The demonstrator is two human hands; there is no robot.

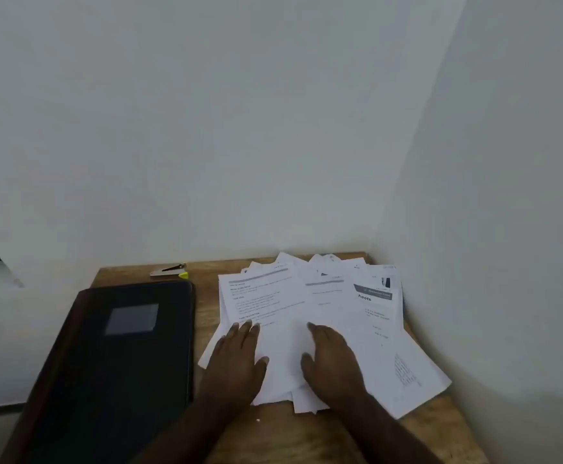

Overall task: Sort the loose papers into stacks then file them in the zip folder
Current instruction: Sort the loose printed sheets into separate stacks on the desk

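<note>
- Left hand (239, 358) lies flat on the papers (327, 316), fingers straight, gripping nothing.
- Right hand (332, 358) also rests flat on the papers, fingers extended, just beside the left.
- The papers are a loose, fanned pile on the right part of the table (306, 437), reaching the wall corner.
- The folder (116, 363), dark and closed, lies left of the pile.
- A stapler (169, 270) sits behind the folder, near the wall.
</note>
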